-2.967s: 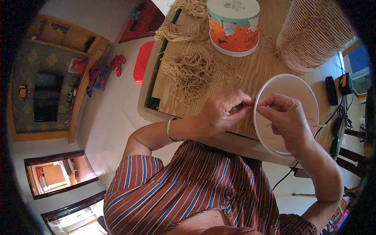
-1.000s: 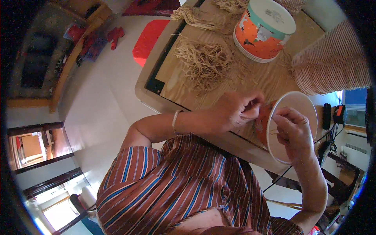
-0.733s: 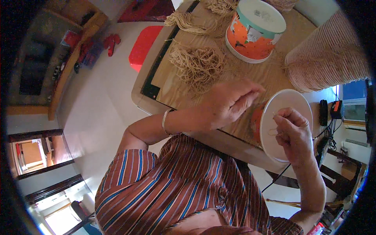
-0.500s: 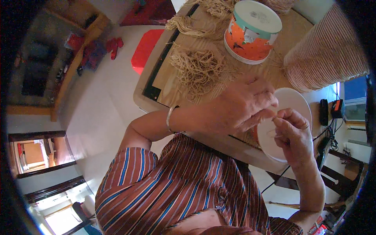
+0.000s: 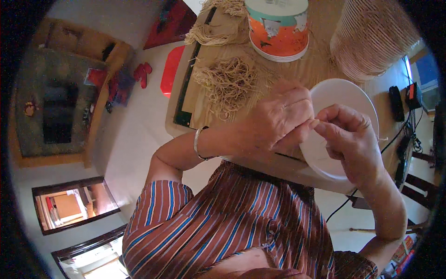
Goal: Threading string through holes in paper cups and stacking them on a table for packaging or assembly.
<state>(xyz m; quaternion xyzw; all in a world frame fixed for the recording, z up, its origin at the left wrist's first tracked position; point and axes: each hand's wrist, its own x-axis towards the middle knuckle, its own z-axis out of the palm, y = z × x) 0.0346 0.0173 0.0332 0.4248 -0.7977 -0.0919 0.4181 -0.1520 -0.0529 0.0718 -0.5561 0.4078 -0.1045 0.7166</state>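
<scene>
My left hand, a silver bangle on its wrist, has its fingers curled and closed. My right hand pinches thumb against forefinger, its tips touching or almost touching the left fingertips. What either hand holds is too small or hidden to make out. Directly beneath them is a white round container, partly covered by the right hand; a short strand end sticks out past its right edge. Left of the hands, a tangled heap of tan twine strands lies on the wooden table.
Beyond the hands stands an orange and green bucket with a pale flat top. A large cone of wound twine is at the far right. Bundled twine lies at the far left. Black cables run along the right; a red stool stands left.
The view has shifted, so the table things sit further left and higher. Both hands remain together above the white container, the fingertips slightly rearranged.
</scene>
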